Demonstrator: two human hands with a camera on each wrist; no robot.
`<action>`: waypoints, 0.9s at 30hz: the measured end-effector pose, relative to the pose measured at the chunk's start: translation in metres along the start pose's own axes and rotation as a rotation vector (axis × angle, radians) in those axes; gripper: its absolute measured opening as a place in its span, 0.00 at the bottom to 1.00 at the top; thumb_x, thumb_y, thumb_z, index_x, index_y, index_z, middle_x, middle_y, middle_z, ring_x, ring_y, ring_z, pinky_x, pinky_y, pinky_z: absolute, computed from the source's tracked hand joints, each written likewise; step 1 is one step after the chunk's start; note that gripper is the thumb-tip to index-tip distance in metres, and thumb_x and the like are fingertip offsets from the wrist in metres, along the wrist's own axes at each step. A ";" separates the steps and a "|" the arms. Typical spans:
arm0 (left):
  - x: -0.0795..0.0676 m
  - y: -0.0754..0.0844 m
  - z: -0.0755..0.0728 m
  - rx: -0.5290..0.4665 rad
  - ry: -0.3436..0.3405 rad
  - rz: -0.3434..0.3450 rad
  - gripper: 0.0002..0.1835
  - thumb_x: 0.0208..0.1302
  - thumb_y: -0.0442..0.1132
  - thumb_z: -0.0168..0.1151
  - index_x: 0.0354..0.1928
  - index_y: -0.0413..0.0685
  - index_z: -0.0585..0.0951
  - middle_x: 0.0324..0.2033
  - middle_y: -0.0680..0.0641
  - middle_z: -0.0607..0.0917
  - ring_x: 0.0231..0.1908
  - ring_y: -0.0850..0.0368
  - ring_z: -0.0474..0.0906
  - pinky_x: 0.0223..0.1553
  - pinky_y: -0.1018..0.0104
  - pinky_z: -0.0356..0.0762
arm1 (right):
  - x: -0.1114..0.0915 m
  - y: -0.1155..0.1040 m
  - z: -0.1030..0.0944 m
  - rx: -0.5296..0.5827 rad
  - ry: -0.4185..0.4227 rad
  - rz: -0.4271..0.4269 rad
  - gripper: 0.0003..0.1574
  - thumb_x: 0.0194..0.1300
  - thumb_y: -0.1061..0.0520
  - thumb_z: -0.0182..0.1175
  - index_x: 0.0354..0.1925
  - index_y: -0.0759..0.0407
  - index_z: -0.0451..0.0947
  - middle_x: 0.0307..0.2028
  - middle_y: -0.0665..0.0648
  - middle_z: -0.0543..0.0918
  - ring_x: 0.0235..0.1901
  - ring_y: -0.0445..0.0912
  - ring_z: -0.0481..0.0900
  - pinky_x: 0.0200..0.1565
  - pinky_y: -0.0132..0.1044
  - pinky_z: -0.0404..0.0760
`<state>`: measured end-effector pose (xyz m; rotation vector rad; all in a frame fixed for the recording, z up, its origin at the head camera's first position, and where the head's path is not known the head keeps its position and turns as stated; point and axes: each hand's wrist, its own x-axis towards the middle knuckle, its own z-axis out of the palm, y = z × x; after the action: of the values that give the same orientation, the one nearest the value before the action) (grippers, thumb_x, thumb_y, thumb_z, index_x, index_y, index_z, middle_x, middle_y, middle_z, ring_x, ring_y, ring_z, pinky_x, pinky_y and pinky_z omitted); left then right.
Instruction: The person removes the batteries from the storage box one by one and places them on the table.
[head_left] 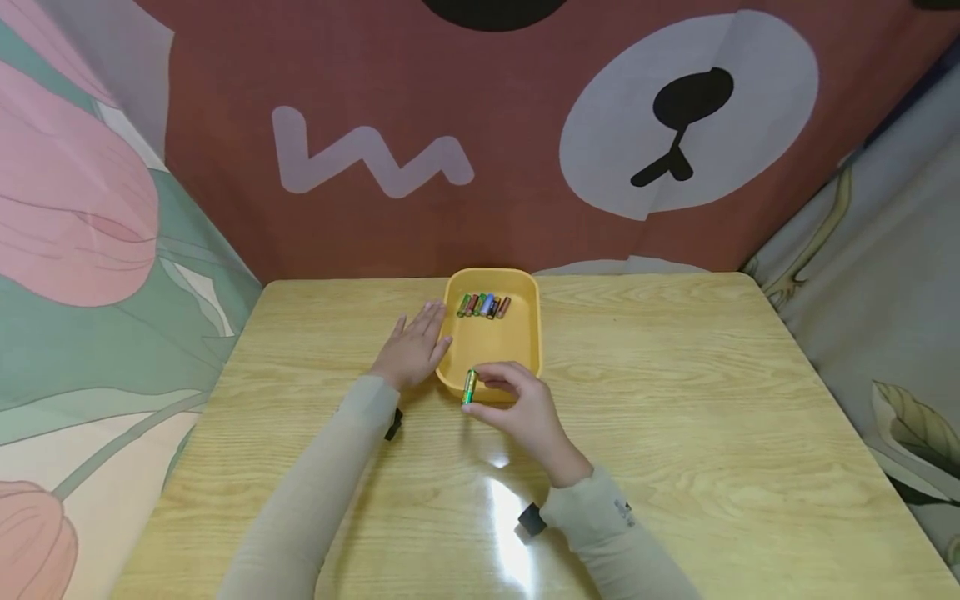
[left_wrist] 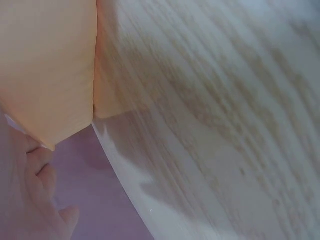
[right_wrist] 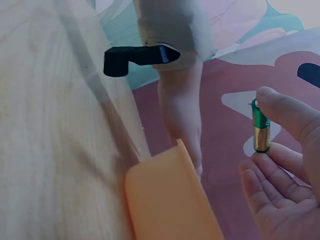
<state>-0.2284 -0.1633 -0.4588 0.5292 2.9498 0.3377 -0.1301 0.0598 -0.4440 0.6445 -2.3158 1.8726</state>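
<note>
A yellow plastic tray (head_left: pixel 489 343) stands at the far middle of the table. Several batteries (head_left: pixel 483 306) in mixed colours lie side by side in a row at its far end. My left hand (head_left: pixel 411 348) rests against the tray's left rim with its fingers stretched out. Above the tray's near edge, my right hand (head_left: pixel 525 408) pinches a green and gold battery (right_wrist: pixel 260 126) by its two ends, thumb at one end and fingertips at the other. In the left wrist view, the tray's outer wall (left_wrist: pixel 47 70) shows beside the left hand's fingers.
The wooden table (head_left: pixel 660 400) extends to both sides of the tray, with a bright glare spot near the front. Printed cloth (head_left: pixel 517 167) hangs along the table's back edge, with more cloth on both sides. Each sleeve carries a small black wrist mount (head_left: pixel 532 521).
</note>
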 end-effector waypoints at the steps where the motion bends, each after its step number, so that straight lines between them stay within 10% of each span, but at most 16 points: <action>1: 0.000 -0.001 0.000 0.002 -0.001 -0.003 0.36 0.82 0.55 0.33 0.82 0.46 0.42 0.81 0.47 0.44 0.79 0.52 0.37 0.77 0.43 0.36 | -0.001 0.000 0.001 0.005 0.004 0.000 0.30 0.50 0.65 0.79 0.53 0.64 0.83 0.49 0.60 0.84 0.50 0.59 0.83 0.56 0.40 0.82; 27: -0.001 0.000 -0.003 0.001 0.002 0.007 0.36 0.82 0.54 0.33 0.82 0.45 0.42 0.81 0.47 0.45 0.79 0.52 0.38 0.77 0.43 0.38 | -0.019 0.013 0.026 0.181 -0.092 0.133 0.31 0.50 0.69 0.77 0.54 0.71 0.80 0.51 0.66 0.84 0.52 0.60 0.82 0.58 0.44 0.80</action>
<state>-0.2281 -0.1641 -0.4562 0.5392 2.9507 0.3374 -0.1128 0.0417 -0.4685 0.6216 -2.3158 2.1754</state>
